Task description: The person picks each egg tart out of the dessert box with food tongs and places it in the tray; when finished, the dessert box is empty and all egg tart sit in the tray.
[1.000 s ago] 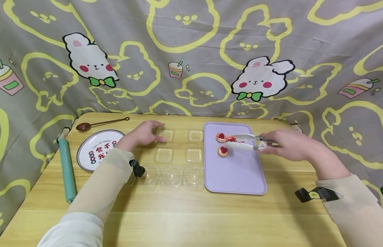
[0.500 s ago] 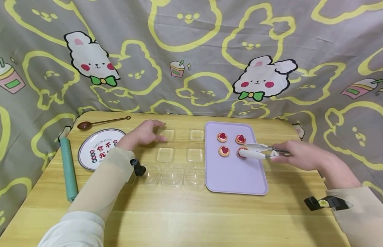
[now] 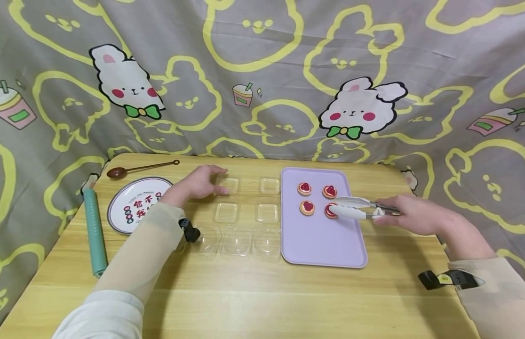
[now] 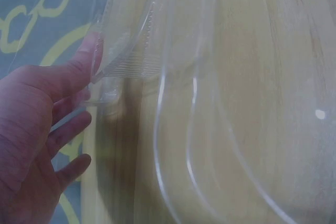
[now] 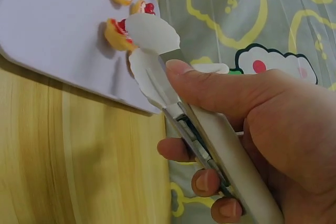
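My right hand (image 3: 415, 214) grips a pair of tongs (image 5: 202, 114) with white scalloped ends. In the head view their tips are right at the front right fruit tart (image 3: 330, 210) on the lilac tray (image 3: 326, 245). Three other tarts with red berries sit close by: one at the back left (image 3: 304, 189), one at the back right (image 3: 329, 190) and one at the front left (image 3: 306, 207). At the table's back my left hand (image 3: 199, 182) holds the left edge of a clear plastic box (image 3: 229, 185) between thumb and finger, its remaining fingers loose in the left wrist view.
Several more clear boxes, such as the front middle one (image 3: 236, 241), stand in rows left of the tray. A patterned plate (image 3: 123, 207), a brown spoon (image 3: 116, 173) and a green roll (image 3: 94, 233) lie further left. A printed curtain (image 3: 262, 84) hangs behind the table.
The tongs have moved right and toward me, bringing a tart from mid-tray to the front right. The back right tart, largely covered before, now shows. My left hand has stayed in place.
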{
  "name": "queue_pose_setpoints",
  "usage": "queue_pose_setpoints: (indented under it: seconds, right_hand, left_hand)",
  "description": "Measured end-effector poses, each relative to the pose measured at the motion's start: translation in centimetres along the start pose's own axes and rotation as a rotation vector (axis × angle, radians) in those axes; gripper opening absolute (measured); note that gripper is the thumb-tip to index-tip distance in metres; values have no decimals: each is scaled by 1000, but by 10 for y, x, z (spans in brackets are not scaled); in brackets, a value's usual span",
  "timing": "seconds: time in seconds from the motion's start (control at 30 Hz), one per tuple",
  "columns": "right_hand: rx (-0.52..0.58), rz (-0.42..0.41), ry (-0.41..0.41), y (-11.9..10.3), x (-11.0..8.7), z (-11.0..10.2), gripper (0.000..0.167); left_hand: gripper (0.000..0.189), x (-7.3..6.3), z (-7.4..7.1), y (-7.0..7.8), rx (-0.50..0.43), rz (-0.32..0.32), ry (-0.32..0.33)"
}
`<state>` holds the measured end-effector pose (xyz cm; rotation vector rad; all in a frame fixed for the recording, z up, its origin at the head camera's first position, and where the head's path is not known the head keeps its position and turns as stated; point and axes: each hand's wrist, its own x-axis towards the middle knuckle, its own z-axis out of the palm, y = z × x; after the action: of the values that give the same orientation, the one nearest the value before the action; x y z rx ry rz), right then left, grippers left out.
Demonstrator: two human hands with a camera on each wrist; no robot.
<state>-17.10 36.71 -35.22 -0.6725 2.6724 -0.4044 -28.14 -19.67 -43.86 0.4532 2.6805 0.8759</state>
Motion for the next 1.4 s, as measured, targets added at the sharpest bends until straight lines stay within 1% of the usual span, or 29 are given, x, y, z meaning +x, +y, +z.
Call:
queue_pose_setpoints:
  seconds: [0.27, 0.4, 0.5, 0.6, 0.7, 0.77, 0.83, 0.9, 1.0, 1.13, 1.27, 1.4]
  right_hand:
    - [4, 41, 13, 9, -4, 4, 68]
    - [18, 42, 34, 11, -7, 3, 68]
    - [28, 52, 66, 13, -11, 4, 67]
    - [47, 65, 126, 16, -14, 7, 68]
    - [81, 63, 209, 20, -16, 15, 66]
    - [112, 52, 271, 23, -17, 22, 60]
    - [121, 39, 330, 26, -17, 30, 51]
    - [131, 44, 375, 29, -18, 37, 42]
    - [133, 80, 428, 35, -18, 47, 37]
    - [134, 156, 485, 45, -18, 57, 42]
    - [126, 205, 526, 56, -16, 65, 48]
    - [96, 225, 580, 67, -15, 75, 37]
  left_hand:
    - [75, 0, 0, 0, 0, -8, -1]
    - [75, 0, 0, 1, -7, -6, 0]
    - [75, -1, 0, 0, -4, 1, 0]
    - [76, -1, 0, -1, 3, 1, -3]
    - [76, -2, 0, 0, 11, 5, -8]
    - [76, -2, -1, 1, 19, 13, -12]
    - [76, -2, -2, 2, 31, 21, -15]
    - [77, -3, -2, 1, 48, 30, -20]
    - [79, -3, -2, 0, 64, 33, -24]
    - [80, -5, -2, 0, 62, 30, -22]
    - [79, -4, -2, 0, 64, 39, -15]
    - [78, -4, -2, 2, 85, 47, -12]
